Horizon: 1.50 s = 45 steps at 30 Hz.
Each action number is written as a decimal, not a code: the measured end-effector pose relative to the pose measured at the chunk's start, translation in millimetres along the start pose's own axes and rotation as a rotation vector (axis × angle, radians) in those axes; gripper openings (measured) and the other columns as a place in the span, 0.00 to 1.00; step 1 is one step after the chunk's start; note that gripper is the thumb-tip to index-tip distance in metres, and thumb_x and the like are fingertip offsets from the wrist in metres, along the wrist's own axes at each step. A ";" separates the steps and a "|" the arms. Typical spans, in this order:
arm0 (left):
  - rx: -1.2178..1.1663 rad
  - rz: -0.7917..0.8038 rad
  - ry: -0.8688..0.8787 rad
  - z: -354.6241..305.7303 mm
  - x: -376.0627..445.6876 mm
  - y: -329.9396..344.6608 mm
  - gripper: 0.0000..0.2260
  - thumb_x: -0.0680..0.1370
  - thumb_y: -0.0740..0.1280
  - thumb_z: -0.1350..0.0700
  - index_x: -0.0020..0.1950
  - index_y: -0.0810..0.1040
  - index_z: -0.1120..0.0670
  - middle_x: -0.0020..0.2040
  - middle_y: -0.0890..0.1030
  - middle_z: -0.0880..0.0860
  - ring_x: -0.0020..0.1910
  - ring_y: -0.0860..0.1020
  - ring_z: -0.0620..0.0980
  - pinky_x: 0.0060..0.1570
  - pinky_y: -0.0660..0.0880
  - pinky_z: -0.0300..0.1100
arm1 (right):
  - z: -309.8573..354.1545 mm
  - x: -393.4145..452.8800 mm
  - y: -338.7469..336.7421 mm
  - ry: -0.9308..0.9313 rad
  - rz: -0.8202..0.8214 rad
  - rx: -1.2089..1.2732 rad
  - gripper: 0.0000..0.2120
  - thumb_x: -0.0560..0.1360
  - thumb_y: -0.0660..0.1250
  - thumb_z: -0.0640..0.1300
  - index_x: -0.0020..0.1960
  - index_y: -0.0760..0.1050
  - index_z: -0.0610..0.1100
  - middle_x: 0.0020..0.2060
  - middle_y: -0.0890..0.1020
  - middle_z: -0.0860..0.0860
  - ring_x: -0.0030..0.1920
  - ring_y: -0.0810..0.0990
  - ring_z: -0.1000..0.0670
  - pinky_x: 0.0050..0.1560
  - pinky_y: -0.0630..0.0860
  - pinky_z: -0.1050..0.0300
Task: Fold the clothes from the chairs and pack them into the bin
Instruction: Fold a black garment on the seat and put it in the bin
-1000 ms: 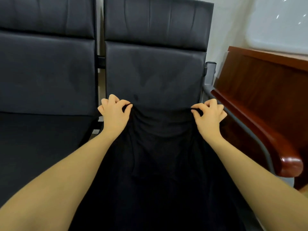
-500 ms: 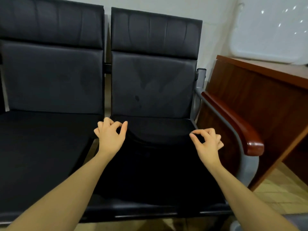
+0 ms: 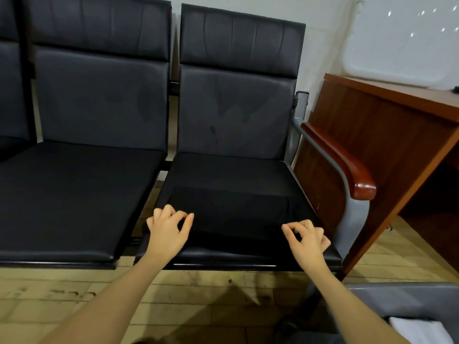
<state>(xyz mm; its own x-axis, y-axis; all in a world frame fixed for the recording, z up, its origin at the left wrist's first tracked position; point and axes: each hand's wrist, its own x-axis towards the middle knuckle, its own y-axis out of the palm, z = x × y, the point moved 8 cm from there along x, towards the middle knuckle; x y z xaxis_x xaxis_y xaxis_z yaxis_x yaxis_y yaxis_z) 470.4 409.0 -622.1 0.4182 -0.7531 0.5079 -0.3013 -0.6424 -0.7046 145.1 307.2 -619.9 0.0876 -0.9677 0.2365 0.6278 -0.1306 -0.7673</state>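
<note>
Head view. A black garment [image 3: 231, 209] lies flat on the right-hand chair seat [image 3: 223, 170], folded into a band whose long axis runs 9 to 3 o'clock. The left hand [image 3: 169, 232] sits at its near-left corner, the right hand [image 3: 306, 240] at its near-right corner; the cloth lies toward 12 o'clock from both, about equally near. Each hand's thumb and forefinger are curled into a pinch; whether cloth is caught cannot be told. A grey bin [image 3: 397, 297] stands at 5 o'clock.
</note>
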 end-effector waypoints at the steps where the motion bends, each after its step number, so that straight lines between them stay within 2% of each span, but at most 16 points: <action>1: 0.018 0.005 0.034 -2.1 -2.7 -0.2 0.22 0.76 0.55 0.41 0.40 0.82 0.53 0.38 0.70 0.48 0.42 0.69 0.50 0.45 0.61 0.47 | 0.8 -0.8 1.2 -0.010 -0.007 -0.022 0.09 0.78 0.62 0.54 0.48 0.79 0.53 0.47 0.73 0.57 0.58 0.64 0.52 0.60 0.51 0.55; 6: 0.042 0.040 0.164 -49.2 10.1 6.2 0.16 0.77 0.59 0.46 0.43 0.82 0.52 0.42 0.75 0.48 0.45 0.74 0.52 0.47 0.61 0.45 | 32.4 4.5 10.7 -0.219 -0.075 -0.072 0.06 0.77 0.66 0.47 0.51 0.79 0.48 0.47 0.76 0.55 0.52 0.73 0.50 0.53 0.59 0.58; 7: 0.059 0.117 0.171 -59.3 12.0 16.1 0.14 0.78 0.60 0.46 0.48 0.82 0.51 0.46 0.76 0.48 0.50 0.74 0.52 0.49 0.61 0.45 | 39.3 7.2 19.1 -0.256 -0.029 -0.103 0.09 0.77 0.66 0.48 0.55 0.79 0.47 0.51 0.76 0.53 0.55 0.74 0.49 0.53 0.62 0.58; 9: 0.134 0.358 0.140 -66.8 8.5 46.9 0.18 0.80 0.58 0.43 0.64 0.75 0.49 0.63 0.72 0.50 0.65 0.66 0.52 0.60 0.60 0.47 | 44.8 11.6 43.5 -0.287 0.142 -0.226 0.20 0.79 0.61 0.53 0.68 0.71 0.48 0.65 0.72 0.50 0.66 0.69 0.47 0.64 0.64 0.55; 10: 0.200 0.486 0.128 -65.2 3.2 62.5 0.22 0.80 0.56 0.41 0.71 0.67 0.48 0.72 0.64 0.51 0.72 0.59 0.53 0.66 0.56 0.50 | 41.3 12.5 56.4 -0.274 0.236 -0.305 0.25 0.80 0.57 0.57 0.74 0.63 0.49 0.72 0.66 0.50 0.72 0.63 0.47 0.70 0.59 0.53; 12: 0.312 0.717 0.077 -55.7 -6.6 82.9 0.28 0.79 0.49 0.36 0.77 0.51 0.45 0.78 0.47 0.51 0.76 0.45 0.56 0.72 0.46 0.56 | 28.3 11.6 74.2 -0.209 0.401 -0.443 0.29 0.79 0.47 0.64 0.77 0.50 0.55 0.77 0.51 0.53 0.77 0.48 0.48 0.75 0.45 0.48; 15: 0.354 0.838 0.046 -43.6 -11.3 85.5 0.30 0.78 0.46 0.33 0.77 0.46 0.42 0.78 0.44 0.51 0.76 0.42 0.57 0.71 0.43 0.60 | 17.3 6.4 78.5 -0.156 0.504 -0.481 0.30 0.77 0.42 0.68 0.77 0.44 0.60 0.77 0.44 0.56 0.77 0.42 0.50 0.73 0.39 0.43; 19: 0.490 0.784 0.177 -49.9 -7.7 67.5 0.30 0.77 0.48 0.32 0.76 0.54 0.43 0.75 0.60 0.51 0.72 0.59 0.59 0.68 0.59 0.56 | 25.6 0.1 62.1 -0.214 0.481 -0.441 0.29 0.77 0.48 0.67 0.75 0.55 0.60 0.76 0.55 0.57 0.75 0.53 0.50 0.72 0.51 0.45; 22: 0.545 0.684 0.223 -62.9 -5.6 59.5 0.29 0.77 0.48 0.33 0.73 0.62 0.46 0.69 0.67 0.52 0.66 0.67 0.58 0.63 0.64 0.50 | 34.1 -6.0 51.3 -0.240 0.482 -0.311 0.23 0.79 0.51 0.64 0.72 0.63 0.59 0.72 0.64 0.60 0.71 0.62 0.51 0.67 0.54 0.51; 25: 0.482 0.513 0.285 -88.2 1.8 62.2 0.26 0.79 0.51 0.37 0.71 0.66 0.50 0.67 0.70 0.54 0.64 0.68 0.55 0.63 0.64 0.48 | 40.5 0.5 40.1 -0.279 0.354 -0.196 0.18 0.81 0.54 0.57 0.69 0.69 0.56 0.65 0.71 0.59 0.65 0.68 0.53 0.61 0.56 0.57; 27: 0.398 0.433 0.367 -111.5 4.3 71.3 0.24 0.80 0.53 0.39 0.70 0.68 0.51 0.67 0.71 0.53 0.65 0.68 0.54 0.64 0.63 0.47 | 37.6 11.6 29.7 -0.271 0.204 -0.156 0.16 0.80 0.58 0.53 0.66 0.72 0.52 0.61 0.74 0.55 0.61 0.71 0.52 0.59 0.61 0.56; 32: 0.230 0.409 0.427 -152.8 13.1 105.0 0.21 0.81 0.55 0.45 0.71 0.67 0.52 0.70 0.68 0.51 0.71 0.63 0.51 0.68 0.58 0.46 | 3.5 51.8 2.2 -0.107 -0.087 -0.122 0.15 0.79 0.62 0.47 0.64 0.73 0.43 0.57 0.76 0.47 0.57 0.76 0.47 0.56 0.74 0.49; 35: 0.176 0.429 0.427 -169.4 14.4 129.4 0.18 0.81 0.58 0.52 0.70 0.69 0.55 0.71 0.68 0.53 0.72 0.61 0.53 0.69 0.57 0.48 | -19.9 71.7 -0.1 0.017 -0.124 -0.234 0.17 0.79 0.61 0.48 0.65 0.71 0.43 0.59 0.76 0.46 0.59 0.74 0.45 0.60 0.70 0.48; 38: 0.095 0.395 0.463 -181.0 14.8 147.3 0.16 0.77 0.65 0.57 0.64 0.75 0.57 0.66 0.74 0.56 0.69 0.68 0.55 0.66 0.65 0.51 | -33.3 81.8 8.9 0.061 -0.096 -0.363 0.19 0.79 0.61 0.50 0.68 0.69 0.46 0.58 0.77 0.48 0.60 0.72 0.45 0.59 0.61 0.48; 41: 0.007 0.473 0.545 -190.6 10.3 162.6 0.18 0.80 0.60 0.54 0.71 0.69 0.52 0.74 0.65 0.53 0.75 0.58 0.52 0.71 0.54 0.48 | -36.0 87.6 16.9 0.059 -0.073 -0.310 0.18 0.79 0.61 0.46 0.68 0.69 0.49 0.56 0.79 0.49 0.60 0.73 0.47 0.56 0.58 0.51; 45: 0.100 0.622 0.493 -187.1 8.3 179.2 0.22 0.82 0.51 0.44 0.76 0.56 0.45 0.78 0.49 0.48 0.77 0.45 0.49 0.74 0.45 0.49 | -32.1 86.8 -0.5 -0.038 -0.275 -0.213 0.13 0.78 0.61 0.38 0.60 0.78 0.46 0.50 0.80 0.49 0.52 0.78 0.47 0.53 0.62 0.52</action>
<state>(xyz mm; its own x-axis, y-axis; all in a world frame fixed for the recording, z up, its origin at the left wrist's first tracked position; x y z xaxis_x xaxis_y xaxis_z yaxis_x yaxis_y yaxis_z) 259.5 261.1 -651.5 -0.2353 -0.9602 0.1508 -0.2666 -0.0854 -0.9600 127.6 216.4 -618.2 -0.0313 -0.8821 0.4700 0.4569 -0.4309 -0.7782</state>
